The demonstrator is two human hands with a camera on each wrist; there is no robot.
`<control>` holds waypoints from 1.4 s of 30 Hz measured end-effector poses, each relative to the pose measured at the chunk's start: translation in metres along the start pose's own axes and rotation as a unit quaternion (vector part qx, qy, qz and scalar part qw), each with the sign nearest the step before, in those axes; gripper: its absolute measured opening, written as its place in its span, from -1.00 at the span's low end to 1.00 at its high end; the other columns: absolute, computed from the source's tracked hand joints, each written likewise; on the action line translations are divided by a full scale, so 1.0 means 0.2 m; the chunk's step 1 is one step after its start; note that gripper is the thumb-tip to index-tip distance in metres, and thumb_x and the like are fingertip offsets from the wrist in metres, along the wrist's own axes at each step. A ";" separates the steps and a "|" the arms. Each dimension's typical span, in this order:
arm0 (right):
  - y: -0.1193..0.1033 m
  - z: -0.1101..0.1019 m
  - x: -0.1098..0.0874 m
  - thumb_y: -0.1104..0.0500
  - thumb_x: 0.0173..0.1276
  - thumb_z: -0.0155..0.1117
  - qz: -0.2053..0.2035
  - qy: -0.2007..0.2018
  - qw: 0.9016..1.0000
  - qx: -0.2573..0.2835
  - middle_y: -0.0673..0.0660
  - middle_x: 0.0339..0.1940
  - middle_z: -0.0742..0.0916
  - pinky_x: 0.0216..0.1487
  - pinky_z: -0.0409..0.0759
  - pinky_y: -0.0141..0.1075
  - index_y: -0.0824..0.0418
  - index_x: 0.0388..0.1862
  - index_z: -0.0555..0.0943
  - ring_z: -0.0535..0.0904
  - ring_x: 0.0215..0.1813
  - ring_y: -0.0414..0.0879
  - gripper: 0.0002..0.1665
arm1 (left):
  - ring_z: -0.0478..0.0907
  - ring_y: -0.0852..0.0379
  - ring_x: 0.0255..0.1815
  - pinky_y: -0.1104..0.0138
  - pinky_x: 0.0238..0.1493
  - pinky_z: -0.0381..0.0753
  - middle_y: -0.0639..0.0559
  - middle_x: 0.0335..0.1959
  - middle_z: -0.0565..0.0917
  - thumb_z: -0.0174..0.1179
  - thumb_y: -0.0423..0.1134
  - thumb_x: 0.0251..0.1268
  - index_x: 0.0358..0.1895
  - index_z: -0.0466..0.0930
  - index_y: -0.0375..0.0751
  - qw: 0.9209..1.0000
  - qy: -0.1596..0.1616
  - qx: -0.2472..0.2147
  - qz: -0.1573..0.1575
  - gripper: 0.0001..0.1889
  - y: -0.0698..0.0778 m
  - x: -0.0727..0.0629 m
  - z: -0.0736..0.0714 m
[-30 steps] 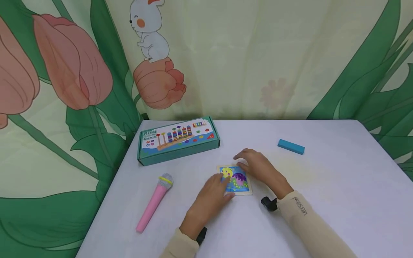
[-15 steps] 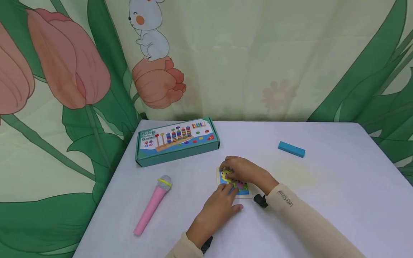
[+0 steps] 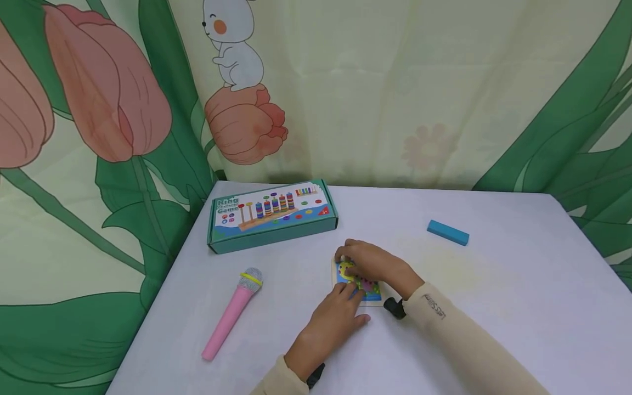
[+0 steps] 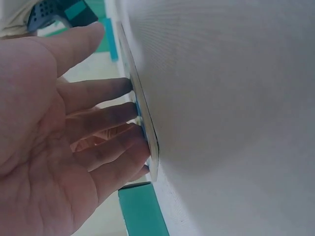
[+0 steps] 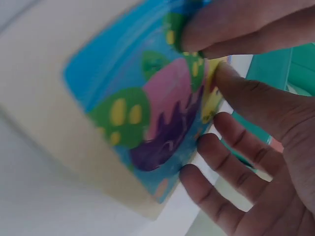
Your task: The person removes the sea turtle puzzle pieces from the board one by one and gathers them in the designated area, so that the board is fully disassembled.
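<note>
On the white worktop [image 3: 503, 307], the right hand [image 3: 373, 264], grip unclear, has come over the picture board [image 5: 167, 86], joining the left hand [image 3: 329, 318], its near-straight fingers merely touching, so both work it.

Soft, even light in head view, faint shadows on table [image 3: 518, 285], dimmer wrist views, board [image 5: 167, 93] blurred in right one

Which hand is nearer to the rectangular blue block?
Right. The right hand is at the colourful square picture board, left of the block and closer to the person; the left hand is farther left and closer still.
</note>
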State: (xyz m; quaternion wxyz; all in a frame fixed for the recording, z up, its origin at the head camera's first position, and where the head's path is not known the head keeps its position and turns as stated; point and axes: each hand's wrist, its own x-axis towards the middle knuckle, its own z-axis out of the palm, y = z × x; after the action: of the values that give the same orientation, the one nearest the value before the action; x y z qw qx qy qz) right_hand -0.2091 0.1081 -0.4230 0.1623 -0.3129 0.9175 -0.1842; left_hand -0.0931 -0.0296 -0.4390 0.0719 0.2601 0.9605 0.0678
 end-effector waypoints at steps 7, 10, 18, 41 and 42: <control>-0.02 -0.02 0.02 0.30 0.37 0.45 0.003 -0.020 1.000 -0.014 0.04 -0.12 0.59 -0.04 0.66 -0.19 0.10 0.10 0.67 0.57 -0.15 -0.07 -0.65 | 0.35 0.03 0.41 0.32 0.38 0.42 -0.02 0.45 0.43 0.21 0.09 0.49 0.42 0.50 -0.17 1.000 0.007 0.002 0.005 -0.41 0.00 0.00 0.00; -0.02 -0.02 0.02 0.30 0.36 0.45 -0.001 -0.022 1.000 -0.010 0.02 -0.12 0.60 0.01 0.64 -0.19 0.12 0.10 0.64 0.56 -0.13 -0.08 -0.65 | 0.35 0.03 0.41 0.32 0.38 0.42 -0.02 0.44 0.44 0.22 0.09 0.49 0.41 0.51 -0.18 1.000 0.010 0.002 0.008 -0.42 0.00 0.00 0.00; 0.02 -0.01 0.01 0.35 0.36 0.43 -0.014 -0.009 0.998 0.068 0.03 -0.15 0.62 -0.05 0.64 -0.23 0.16 0.03 0.62 0.57 -0.12 -0.08 -0.69 | 0.36 0.04 0.40 0.36 0.39 0.38 -0.01 0.43 0.45 0.22 0.10 0.49 0.40 0.52 -0.17 1.000 0.009 0.020 0.012 -0.42 0.00 0.00 0.01; 0.43 -0.19 -0.28 0.35 0.42 0.32 0.152 0.033 0.964 0.216 0.14 -0.18 0.71 -0.21 0.62 -0.21 0.28 -0.03 0.75 0.55 -0.22 -0.02 -0.81 | 0.38 0.03 0.40 0.28 0.35 0.47 -0.01 0.43 0.47 0.25 0.08 0.47 0.41 0.53 -0.12 1.000 0.004 0.006 -0.012 -0.43 0.02 0.01 0.01; 0.43 -0.18 -0.29 0.34 0.42 0.32 0.153 0.032 0.964 0.216 0.14 -0.19 0.71 -0.21 0.61 -0.21 0.28 -0.03 0.75 0.55 -0.23 -0.03 -0.81 | 0.38 0.03 0.40 0.28 0.35 0.47 -0.02 0.43 0.47 0.25 0.07 0.47 0.41 0.53 -0.13 1.000 0.004 0.004 -0.011 -0.43 0.02 0.01 0.01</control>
State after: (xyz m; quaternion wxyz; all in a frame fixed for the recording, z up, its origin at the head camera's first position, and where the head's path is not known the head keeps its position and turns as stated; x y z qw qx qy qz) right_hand -0.2257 0.2172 -0.4184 0.2231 -0.1204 0.8975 -0.3609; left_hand -0.0919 -0.0255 -0.4401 0.0677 0.2494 0.9639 0.0638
